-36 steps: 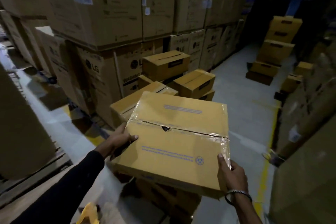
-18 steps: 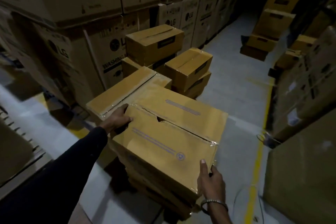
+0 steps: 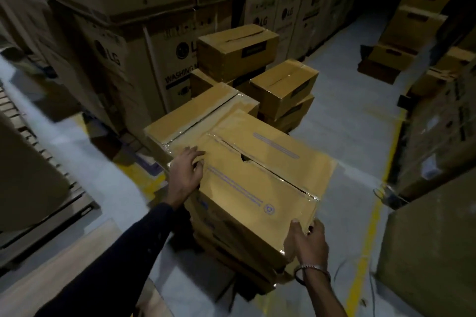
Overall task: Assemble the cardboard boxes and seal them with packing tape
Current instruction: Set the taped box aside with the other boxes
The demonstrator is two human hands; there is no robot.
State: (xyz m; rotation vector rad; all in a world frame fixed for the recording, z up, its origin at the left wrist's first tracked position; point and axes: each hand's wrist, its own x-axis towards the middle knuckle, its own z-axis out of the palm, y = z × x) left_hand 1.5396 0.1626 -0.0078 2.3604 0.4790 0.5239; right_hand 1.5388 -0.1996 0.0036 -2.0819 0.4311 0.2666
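Both hands are on our taped box [image 3: 247,183] atop the stack. Left hand [image 3: 184,175] lies flat at its far-left edge; right hand [image 3: 306,242] grips the near corner.

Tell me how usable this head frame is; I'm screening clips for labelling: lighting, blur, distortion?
Head view: dim overall, upper right corner nearly black; glare on the tape of the top box; left edge motion-blurred; wide-angle bending at the borders; both hands and nearby boxes reasonably sharp.
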